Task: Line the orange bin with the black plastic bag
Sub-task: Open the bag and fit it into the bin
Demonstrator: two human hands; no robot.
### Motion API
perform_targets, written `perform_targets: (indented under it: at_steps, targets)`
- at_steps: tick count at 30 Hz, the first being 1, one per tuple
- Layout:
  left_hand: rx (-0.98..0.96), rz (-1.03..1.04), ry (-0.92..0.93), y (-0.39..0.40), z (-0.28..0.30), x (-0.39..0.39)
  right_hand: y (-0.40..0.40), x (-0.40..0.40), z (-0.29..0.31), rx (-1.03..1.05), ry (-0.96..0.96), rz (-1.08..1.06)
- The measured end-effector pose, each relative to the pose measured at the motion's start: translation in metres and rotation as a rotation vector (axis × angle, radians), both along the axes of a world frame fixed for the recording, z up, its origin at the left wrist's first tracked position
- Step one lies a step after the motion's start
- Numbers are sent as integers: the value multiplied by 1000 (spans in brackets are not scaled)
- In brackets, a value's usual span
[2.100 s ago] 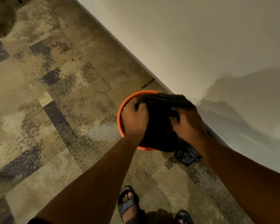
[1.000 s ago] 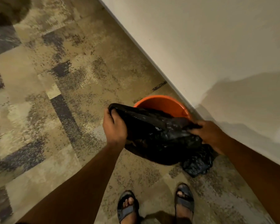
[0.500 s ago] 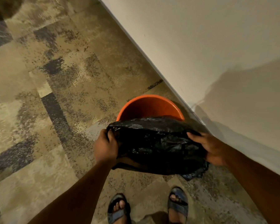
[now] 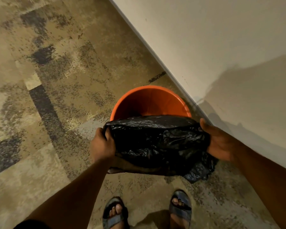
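A round orange bin point(image 4: 149, 103) stands on the floor close to the wall, its inside bare and visible at the far half. A crumpled black plastic bag point(image 4: 157, 142) is stretched between my hands and covers the bin's near side. My left hand point(image 4: 101, 144) grips the bag's left edge in a fist. My right hand point(image 4: 220, 142) holds the bag's right edge with the thumb on top and fingers under it. A loose end of the bag hangs down at the lower right, near the floor.
A pale wall point(image 4: 221, 47) runs diagonally along the right, right behind the bin. Patterned brown and grey carpet point(image 4: 48, 96) spreads to the left. My two sandalled feet point(image 4: 147, 210) stand just below the bag.
The bag has come off the bin's mouth and is now pulled wide toward me, leaving the bin's far interior exposed. My hands have moved further apart.
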State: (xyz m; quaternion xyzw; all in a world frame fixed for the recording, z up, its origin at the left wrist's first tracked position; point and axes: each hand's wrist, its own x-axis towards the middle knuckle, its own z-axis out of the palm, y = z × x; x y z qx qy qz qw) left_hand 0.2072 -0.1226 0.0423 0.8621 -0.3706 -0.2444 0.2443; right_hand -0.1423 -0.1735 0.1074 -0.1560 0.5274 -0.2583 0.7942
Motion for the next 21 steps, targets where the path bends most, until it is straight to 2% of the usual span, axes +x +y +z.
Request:
perform_targets:
  at_steps: [6, 14, 18, 21]
  targets:
    - [-26, -28, 96, -11, -15, 10, -14, 13, -20, -137, 424, -212]
    - [-146, -15, 232, -50, -22, 20, -38, 29, -51, -341, 1018, -168]
    - [-188, -303, 129, -56, -19, 29, -49, 32, -57, -446, 1142, -125]
    - [-324, -549, -95, -58, -8, 28, -50, 33, -56, -533, 1189, -85]
